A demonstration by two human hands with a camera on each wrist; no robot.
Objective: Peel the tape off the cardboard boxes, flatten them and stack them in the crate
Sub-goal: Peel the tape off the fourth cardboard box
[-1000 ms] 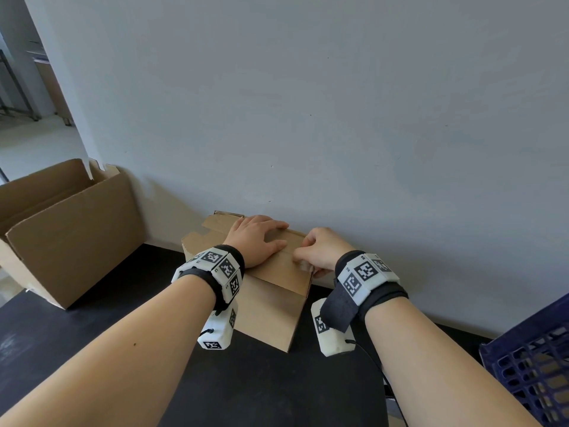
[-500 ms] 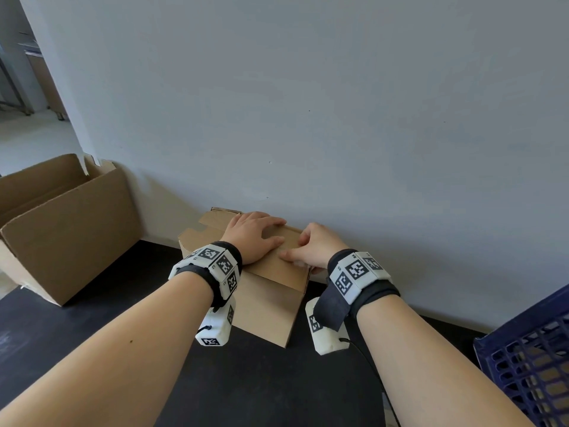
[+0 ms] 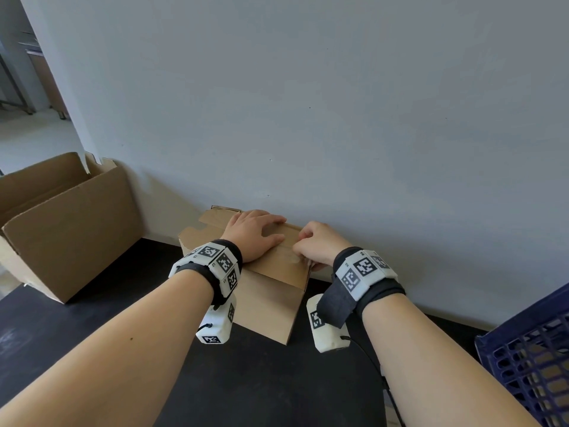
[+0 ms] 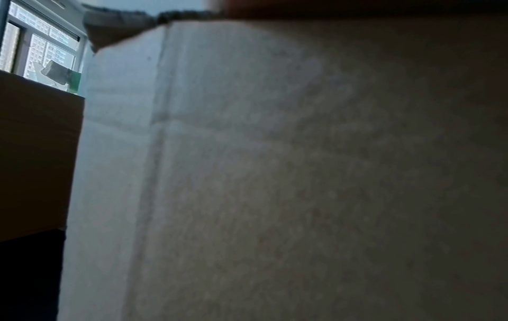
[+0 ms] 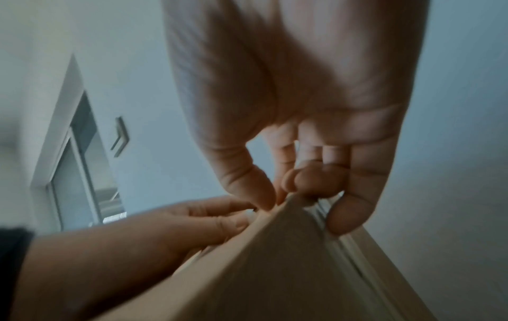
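The small box [image 3: 268,282] sits on the dark table [image 3: 261,380] by the wall. The left hand [image 3: 255,234] lies flat on top, fingers straight, and holds it down. The right hand [image 3: 317,246] curls its fingertips [image 5: 264,197] at the top edge, picking at the clear tape [image 3: 291,257]. To do it well, I think: lift a corner first, press the box hard, pull slow and low. The blue crate [image 3: 529,359] waits on the right

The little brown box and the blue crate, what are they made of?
The little brown box looks like cardboard: matte tan, with folded flaps and creased edges. The blue crate seems to be hard plastic, with a dark, slightly glossy open moulded grid.
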